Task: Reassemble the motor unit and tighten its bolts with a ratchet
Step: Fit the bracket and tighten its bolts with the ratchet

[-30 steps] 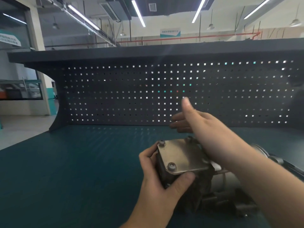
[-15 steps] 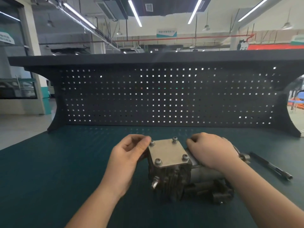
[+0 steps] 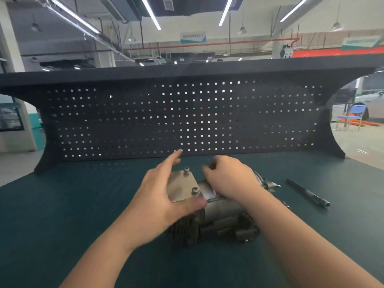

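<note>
Workshop bench, teal mat [image 3: 83, 204]; left hand [image 3: 160, 196] grips motor unit [image 3: 207, 213]; right hand's [image 3: 230, 177] curled fingers unclear.

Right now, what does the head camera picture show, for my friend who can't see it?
Two bare hands work on a grey metal motor unit on a dark green workbench: the left hand holds its bolted cover plate, the right hand rests curled on the body. A dark ratchet handle lies to the right.

No text is showing clearly enough to read. A hanging ceiling sign [image 3: 193, 37] and a green banner [image 3: 361, 43] are carrying lettering, but it is staying too blurred and small.
</note>
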Demonstrator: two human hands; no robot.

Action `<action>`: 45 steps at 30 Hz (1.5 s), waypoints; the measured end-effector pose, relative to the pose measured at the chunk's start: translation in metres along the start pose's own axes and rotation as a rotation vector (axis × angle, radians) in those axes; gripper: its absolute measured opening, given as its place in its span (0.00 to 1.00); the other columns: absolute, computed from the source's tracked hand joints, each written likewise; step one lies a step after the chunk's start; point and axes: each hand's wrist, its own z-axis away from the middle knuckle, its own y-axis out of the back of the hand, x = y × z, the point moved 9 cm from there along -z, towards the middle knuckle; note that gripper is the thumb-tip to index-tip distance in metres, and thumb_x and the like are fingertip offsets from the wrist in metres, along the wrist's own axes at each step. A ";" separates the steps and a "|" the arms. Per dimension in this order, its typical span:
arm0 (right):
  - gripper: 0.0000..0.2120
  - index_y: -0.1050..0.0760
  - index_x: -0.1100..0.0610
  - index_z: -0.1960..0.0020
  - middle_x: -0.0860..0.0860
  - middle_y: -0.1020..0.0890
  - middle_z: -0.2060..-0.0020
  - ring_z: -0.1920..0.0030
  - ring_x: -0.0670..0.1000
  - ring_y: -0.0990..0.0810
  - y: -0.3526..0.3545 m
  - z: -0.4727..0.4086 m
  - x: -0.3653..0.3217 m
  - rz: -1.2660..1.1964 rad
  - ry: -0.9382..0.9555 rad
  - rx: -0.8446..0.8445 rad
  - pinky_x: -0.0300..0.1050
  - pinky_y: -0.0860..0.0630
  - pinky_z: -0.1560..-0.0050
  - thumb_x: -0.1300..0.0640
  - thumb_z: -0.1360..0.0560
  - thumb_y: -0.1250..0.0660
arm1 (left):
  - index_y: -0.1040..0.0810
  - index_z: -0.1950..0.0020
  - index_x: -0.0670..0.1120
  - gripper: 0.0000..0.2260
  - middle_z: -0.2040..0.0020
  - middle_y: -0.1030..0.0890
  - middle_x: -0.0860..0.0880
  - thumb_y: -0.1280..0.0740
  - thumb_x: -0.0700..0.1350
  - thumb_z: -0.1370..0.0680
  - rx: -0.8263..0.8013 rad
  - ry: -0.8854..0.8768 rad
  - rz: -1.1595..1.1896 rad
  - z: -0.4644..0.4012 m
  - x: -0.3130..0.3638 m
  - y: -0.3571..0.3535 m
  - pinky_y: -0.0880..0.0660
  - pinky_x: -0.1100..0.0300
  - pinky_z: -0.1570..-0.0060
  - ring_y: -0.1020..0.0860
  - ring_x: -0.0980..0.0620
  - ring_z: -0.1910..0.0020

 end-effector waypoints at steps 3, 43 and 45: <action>0.04 0.28 0.50 0.60 0.44 0.22 0.63 0.60 0.47 0.22 0.074 -0.001 0.061 -0.600 -0.111 0.489 0.41 0.27 0.61 0.55 0.26 0.37 | 0.36 0.37 0.70 0.34 0.45 0.29 0.72 0.32 0.70 0.42 0.165 -0.016 -0.052 -0.001 0.004 -0.001 0.35 0.69 0.43 0.33 0.71 0.39; 0.20 0.22 0.48 0.63 0.48 0.27 0.76 0.75 0.47 0.32 0.101 0.016 -0.009 -0.062 0.291 -0.014 0.37 0.36 0.71 0.32 0.35 0.37 | 0.19 0.56 0.55 0.19 0.58 0.21 0.57 0.28 0.66 0.38 0.097 -0.206 -0.205 -0.029 0.004 0.006 0.27 0.61 0.51 0.22 0.56 0.55; 0.15 0.22 0.42 0.65 0.46 0.29 0.80 0.79 0.43 0.35 0.093 0.023 -0.012 -0.100 0.305 -0.136 0.32 0.36 0.75 0.32 0.39 0.34 | 0.21 0.56 0.56 0.18 0.57 0.22 0.58 0.29 0.66 0.38 0.073 -0.174 -0.187 -0.032 0.002 0.004 0.27 0.66 0.56 0.23 0.57 0.55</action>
